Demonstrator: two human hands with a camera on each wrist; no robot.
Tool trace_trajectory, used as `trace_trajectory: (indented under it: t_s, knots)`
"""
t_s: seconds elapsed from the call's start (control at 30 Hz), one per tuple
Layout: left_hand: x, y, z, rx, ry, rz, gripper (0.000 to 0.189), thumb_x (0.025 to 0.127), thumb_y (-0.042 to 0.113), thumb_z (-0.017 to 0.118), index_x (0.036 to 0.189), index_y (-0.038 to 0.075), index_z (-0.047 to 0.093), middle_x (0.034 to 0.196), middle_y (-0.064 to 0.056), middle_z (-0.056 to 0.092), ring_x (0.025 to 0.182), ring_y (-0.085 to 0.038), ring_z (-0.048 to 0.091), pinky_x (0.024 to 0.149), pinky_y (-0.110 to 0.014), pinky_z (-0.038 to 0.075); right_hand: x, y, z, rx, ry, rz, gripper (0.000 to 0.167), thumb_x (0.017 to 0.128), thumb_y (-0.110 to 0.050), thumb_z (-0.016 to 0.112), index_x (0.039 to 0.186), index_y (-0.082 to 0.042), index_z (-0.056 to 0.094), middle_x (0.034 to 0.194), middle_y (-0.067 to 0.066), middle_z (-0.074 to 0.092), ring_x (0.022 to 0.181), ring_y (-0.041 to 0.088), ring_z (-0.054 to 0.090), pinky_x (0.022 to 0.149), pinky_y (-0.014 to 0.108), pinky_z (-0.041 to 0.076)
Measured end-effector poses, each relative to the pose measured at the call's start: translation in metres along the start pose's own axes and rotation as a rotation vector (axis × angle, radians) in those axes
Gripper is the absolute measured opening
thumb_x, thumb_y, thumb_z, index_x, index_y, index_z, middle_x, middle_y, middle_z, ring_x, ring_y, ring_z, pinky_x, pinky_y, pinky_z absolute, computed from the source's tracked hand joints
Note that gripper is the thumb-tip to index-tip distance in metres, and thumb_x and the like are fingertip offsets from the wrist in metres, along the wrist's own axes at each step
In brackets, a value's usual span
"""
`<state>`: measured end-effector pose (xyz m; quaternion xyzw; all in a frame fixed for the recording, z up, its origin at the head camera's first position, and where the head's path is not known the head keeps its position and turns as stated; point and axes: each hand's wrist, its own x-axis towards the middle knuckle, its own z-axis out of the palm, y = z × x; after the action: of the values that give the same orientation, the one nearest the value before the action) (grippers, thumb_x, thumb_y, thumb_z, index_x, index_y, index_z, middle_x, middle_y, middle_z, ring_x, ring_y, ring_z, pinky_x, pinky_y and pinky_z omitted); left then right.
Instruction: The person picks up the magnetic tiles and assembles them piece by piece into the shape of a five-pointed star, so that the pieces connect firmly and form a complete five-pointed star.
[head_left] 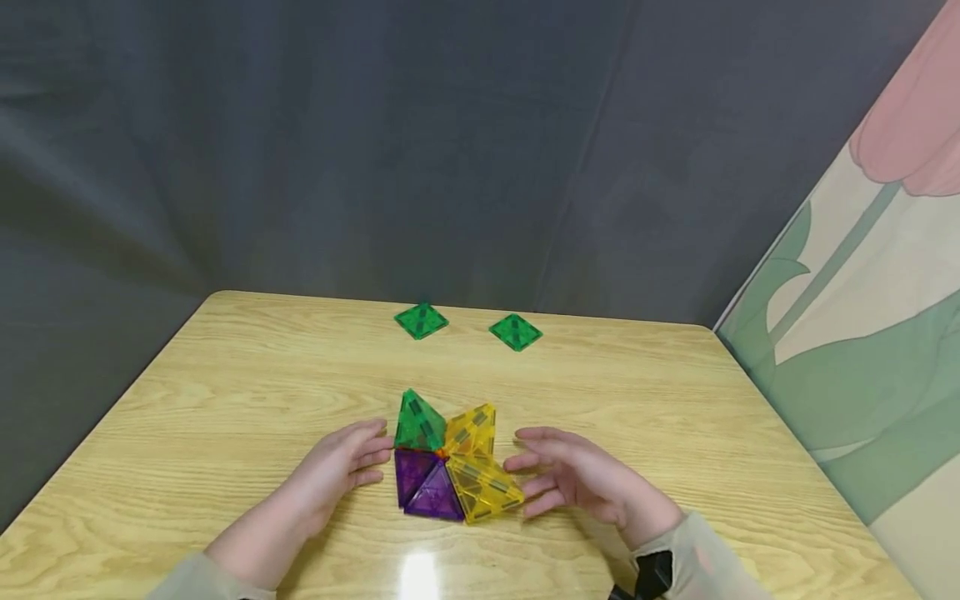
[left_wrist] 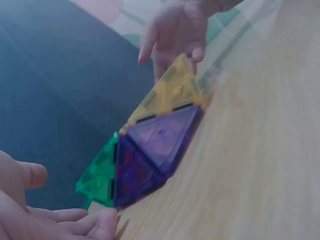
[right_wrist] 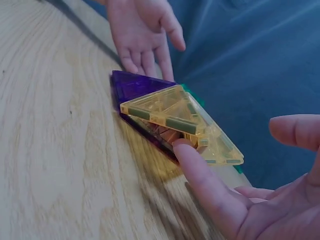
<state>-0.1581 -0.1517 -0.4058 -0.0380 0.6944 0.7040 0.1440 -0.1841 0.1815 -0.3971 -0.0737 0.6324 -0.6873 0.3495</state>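
Note:
Several translucent triangular magnetic tiles form a raised, star-like cluster on the table. Its green tile [head_left: 418, 425] is at the back left, its purple tiles [head_left: 437, 493] at the front left and its yellow tiles [head_left: 486, 490] on the right. My left hand [head_left: 337, 471] is beside the green and purple side, fingers extended and thumb apart; whether the fingertips touch is unclear. From the right, my right hand [head_left: 573, 477] reaches with loosely spread fingers to the yellow tiles. In the right wrist view one fingertip meets the lower edge of a tilted yellow tile [right_wrist: 165, 107].
Two green diamond-shaped tile pieces [head_left: 422, 321] lie apart near the far edge of the wooden table [head_left: 285, 367]. Behind it hangs a dark curtain [head_left: 450, 150]. A flower-patterned cloth [head_left: 862, 358] borders the right side.

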Motion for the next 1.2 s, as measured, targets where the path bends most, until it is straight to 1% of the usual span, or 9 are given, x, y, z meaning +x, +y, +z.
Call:
trace_trajectory:
  t_s: [0.23,0.53,0.7,0.77,0.87,0.97,1.03,1.1,1.2]
  knots:
    - [0.015,0.000,-0.011,-0.020,-0.040,-0.058,0.058,0.105,0.037,0.042,0.147,-0.004,0.038,0.140,-0.026,0.050,0.106,-0.026,0.060,0.083,-0.035,0.051,0.006,0.000,-0.007,0.042,0.062,-0.047,0.066,0.106,-0.029,0.044,0.153,0.008,0.016,0.139,0.029,0.046,0.091,0.022,0.065,0.088,0.044,0.055]
    - [0.001,-0.006,-0.011,-0.042,-0.149,-0.043,0.063,0.107,0.035,0.038,0.148,-0.012,0.027,0.136,-0.030,0.051,0.106,-0.030,0.063,0.086,-0.040,0.054,0.010,-0.008,-0.007,0.072,0.190,-0.136,0.069,0.105,-0.033,0.045,0.154,0.005,0.014,0.152,0.033,0.024,0.120,0.035,0.052,0.095,0.044,0.051]
    - [-0.002,-0.006,-0.014,-0.043,-0.188,-0.031,0.068,0.106,0.036,0.040,0.148,-0.014,0.023,0.136,-0.031,0.051,0.107,-0.033,0.063,0.085,-0.041,0.055,0.013,-0.010,-0.005,0.038,0.212,-0.153,0.067,0.106,-0.034,0.044,0.154,0.005,0.016,0.152,0.032,0.024,0.109,0.029,0.058,0.095,0.045,0.051]
    - [-0.001,-0.002,-0.019,-0.022,-0.185,-0.033,0.069,0.106,0.037,0.041,0.147,-0.015,0.024,0.135,-0.031,0.052,0.108,-0.034,0.063,0.086,-0.042,0.055,0.013,-0.012,-0.003,-0.032,0.278,-0.155,0.065,0.105,-0.035,0.045,0.151,0.006,0.023,0.149,0.032,0.029,0.108,0.030,0.059,0.093,0.045,0.052]
    - [0.003,0.013,-0.039,0.022,-0.137,-0.033,0.069,0.106,0.040,0.039,0.146,-0.015,0.028,0.136,-0.031,0.051,0.113,-0.037,0.060,0.090,-0.042,0.054,0.017,-0.027,-0.005,-0.162,0.421,-0.169,0.059,0.105,-0.034,0.045,0.146,0.007,0.032,0.145,0.031,0.034,0.113,0.036,0.056,0.093,0.044,0.052]
    - [0.017,0.038,-0.070,0.074,-0.075,-0.016,0.070,0.107,0.043,0.035,0.147,-0.013,0.028,0.141,-0.031,0.046,0.121,-0.036,0.056,0.096,-0.039,0.051,0.025,-0.058,-0.013,-0.255,0.519,-0.191,0.057,0.106,-0.033,0.044,0.145,0.008,0.035,0.143,0.030,0.038,0.121,0.038,0.052,0.094,0.041,0.051]
    - [0.032,0.058,-0.090,0.102,-0.052,0.006,0.072,0.107,0.046,0.032,0.149,-0.012,0.025,0.146,-0.030,0.041,0.124,-0.031,0.054,0.100,-0.038,0.047,0.033,-0.081,-0.016,-0.270,0.505,-0.214,0.056,0.106,-0.029,0.043,0.146,0.009,0.032,0.143,0.030,0.040,0.123,0.039,0.051,0.096,0.038,0.050]
    - [0.050,0.080,-0.106,0.133,-0.035,0.030,0.075,0.107,0.049,0.029,0.150,-0.012,0.022,0.150,-0.029,0.036,0.128,-0.029,0.050,0.105,-0.038,0.042,0.046,-0.101,-0.012,-0.266,0.443,-0.222,0.056,0.107,-0.026,0.042,0.147,0.012,0.031,0.141,0.031,0.043,0.124,0.038,0.051,0.097,0.036,0.050]
    - [0.079,0.108,-0.118,0.192,0.008,0.059,0.077,0.106,0.050,0.026,0.151,-0.011,0.019,0.153,-0.028,0.031,0.135,-0.033,0.041,0.112,-0.044,0.033,0.072,-0.121,0.005,-0.235,0.331,-0.201,0.052,0.107,-0.018,0.041,0.146,0.013,0.031,0.141,0.032,0.044,0.126,0.039,0.051,0.101,0.040,0.047]
